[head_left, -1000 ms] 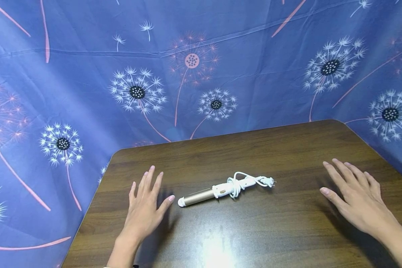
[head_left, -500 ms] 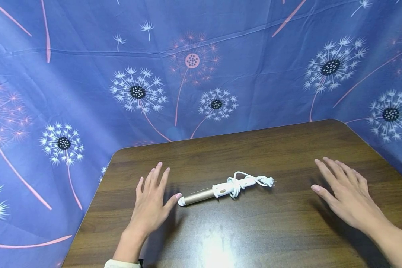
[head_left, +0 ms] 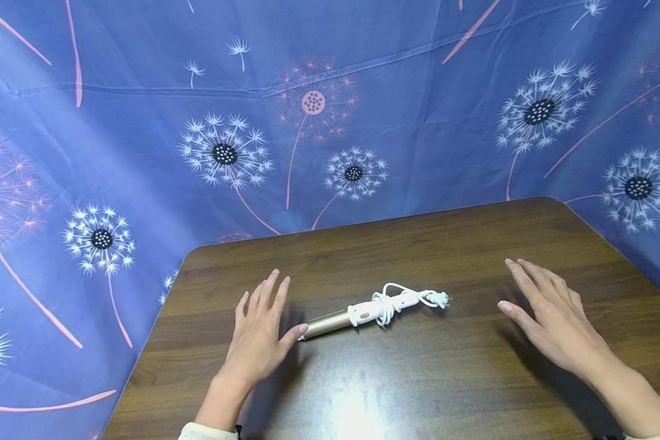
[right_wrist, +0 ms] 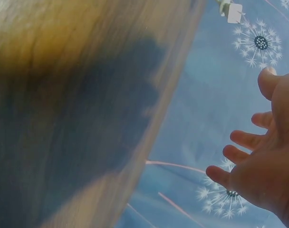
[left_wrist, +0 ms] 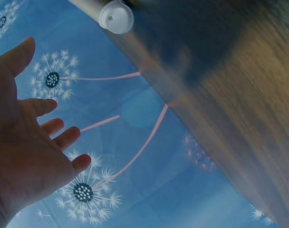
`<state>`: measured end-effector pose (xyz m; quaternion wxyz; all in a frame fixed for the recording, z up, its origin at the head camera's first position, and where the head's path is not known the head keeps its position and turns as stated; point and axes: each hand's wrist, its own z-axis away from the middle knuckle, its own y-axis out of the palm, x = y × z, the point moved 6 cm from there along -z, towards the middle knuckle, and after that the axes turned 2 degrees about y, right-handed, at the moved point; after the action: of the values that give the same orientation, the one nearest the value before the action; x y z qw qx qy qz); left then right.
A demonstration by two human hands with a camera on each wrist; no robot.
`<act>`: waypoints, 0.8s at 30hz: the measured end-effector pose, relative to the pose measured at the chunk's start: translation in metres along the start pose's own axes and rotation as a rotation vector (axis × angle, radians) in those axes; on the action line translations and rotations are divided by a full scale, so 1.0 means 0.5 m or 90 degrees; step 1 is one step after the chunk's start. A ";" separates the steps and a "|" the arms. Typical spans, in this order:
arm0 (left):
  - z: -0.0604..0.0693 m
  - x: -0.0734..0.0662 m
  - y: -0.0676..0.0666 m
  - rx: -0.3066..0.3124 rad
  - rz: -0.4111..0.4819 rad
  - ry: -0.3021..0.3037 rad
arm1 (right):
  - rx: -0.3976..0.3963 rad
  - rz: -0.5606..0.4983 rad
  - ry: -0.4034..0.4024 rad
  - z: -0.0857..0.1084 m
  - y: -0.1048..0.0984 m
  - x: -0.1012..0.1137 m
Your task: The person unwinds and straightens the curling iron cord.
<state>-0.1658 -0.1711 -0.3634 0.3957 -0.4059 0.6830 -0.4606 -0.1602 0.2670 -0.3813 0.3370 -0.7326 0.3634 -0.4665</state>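
A curling iron [head_left: 365,313] with a gold barrel and white handle lies on the table, its white cord [head_left: 385,307] wound about the handle. The plug [head_left: 441,299] points right. Spread and palm down, my left hand [head_left: 257,341] hovers at the barrel end; its thumb overlaps the white tip in the head view. In the left wrist view the white tip [left_wrist: 117,17] shows apart from that hand. My right hand [head_left: 555,327] hovers to the right of the plug with fingers extended, holding nothing. The right wrist view shows the plug [right_wrist: 234,13] at the top.
The brown wood-grain table [head_left: 418,379] has rounded far corners and a bright glare near its front. Behind and beside it hangs a blue curtain [head_left: 418,122] printed with dandelions. Both hands cast shadows on the tabletop.
Both hands have moved inward: the left to the right, up to the barrel's tip, and the right to the left, nearer the plug. The curling iron has stayed in place.
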 end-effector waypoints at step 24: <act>-0.034 -0.052 0.041 0.015 0.000 0.055 | 0.064 -0.170 0.053 -0.018 0.033 0.024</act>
<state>-0.1760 -0.1368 -0.3739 0.3702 -0.3810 0.6942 -0.4856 -0.1686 0.2470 -0.3867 0.2928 -0.7369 0.2525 -0.5545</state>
